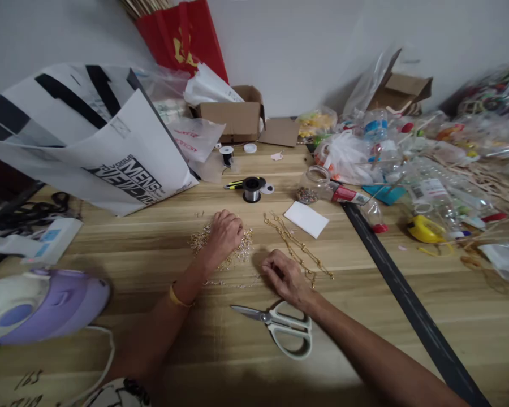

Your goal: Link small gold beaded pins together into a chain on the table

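My left hand (226,234) reaches into a pile of small shiny gold and clear pieces (198,240), its fingers curled down so that the tips are hidden. My right hand (283,276) rests on the table with thumb and fingers drawn together; what they pinch, if anything, is too small to make out. Between the hands a thin beaded chain (233,285) lies across the wood, its right end close to my right fingertips. Gold chains (294,249) lie beyond my right hand. Just below that hand are scissors (275,325) with pale handles, blades pointing left.
A wire spool (251,191), a white card (306,219) and a bead jar (311,186) stand farther back. Left are a paper bag (123,152), a power strip (53,240) and a purple-white appliance (55,305). Plastic bottles (432,192) and a yellow tape measure (426,228) crowd the right.
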Tool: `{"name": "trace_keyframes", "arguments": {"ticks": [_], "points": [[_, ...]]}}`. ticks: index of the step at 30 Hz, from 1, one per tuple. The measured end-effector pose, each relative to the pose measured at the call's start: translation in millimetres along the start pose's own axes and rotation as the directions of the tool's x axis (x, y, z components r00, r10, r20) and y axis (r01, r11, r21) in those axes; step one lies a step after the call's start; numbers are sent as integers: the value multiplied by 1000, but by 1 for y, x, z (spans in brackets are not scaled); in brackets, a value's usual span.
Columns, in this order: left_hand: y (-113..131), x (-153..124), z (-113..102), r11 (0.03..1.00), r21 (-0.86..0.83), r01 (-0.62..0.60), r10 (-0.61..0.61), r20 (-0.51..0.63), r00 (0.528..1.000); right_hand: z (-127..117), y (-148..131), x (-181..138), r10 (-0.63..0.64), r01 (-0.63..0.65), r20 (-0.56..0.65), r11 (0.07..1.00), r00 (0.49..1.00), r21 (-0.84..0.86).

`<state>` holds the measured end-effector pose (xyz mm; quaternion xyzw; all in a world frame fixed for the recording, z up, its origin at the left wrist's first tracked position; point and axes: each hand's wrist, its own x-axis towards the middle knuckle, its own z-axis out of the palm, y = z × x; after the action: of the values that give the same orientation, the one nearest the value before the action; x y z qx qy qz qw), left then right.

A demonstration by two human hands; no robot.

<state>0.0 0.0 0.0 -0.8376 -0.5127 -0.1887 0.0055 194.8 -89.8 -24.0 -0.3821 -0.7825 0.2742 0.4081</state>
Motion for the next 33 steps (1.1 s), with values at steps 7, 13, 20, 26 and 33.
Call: {"name": "trace_keyframes", "arguments": {"ticks": [7,13,20,26,33], "points": [[7,-27,-16,794,-562,231,-274,7,962,-1,0,0,3,-3,8,1000,1000,-3],[23,-54,-19,448,-824,347,-304,225,926,-1,-1,0,-16,16,-28,1000,999,8],[33,-62,-14,343,-870,355,-240,284,928,-1,0,-1,-47,48,-32,999,998,22],[34,-63,-11,310,-872,380,-236,316,919,-2,0,-2,-62,62,-8,997,998,48],[37,-63,-11,299,-865,403,-229,345,910,-2,0,-2,-61,61,9,997,998,50]]}}
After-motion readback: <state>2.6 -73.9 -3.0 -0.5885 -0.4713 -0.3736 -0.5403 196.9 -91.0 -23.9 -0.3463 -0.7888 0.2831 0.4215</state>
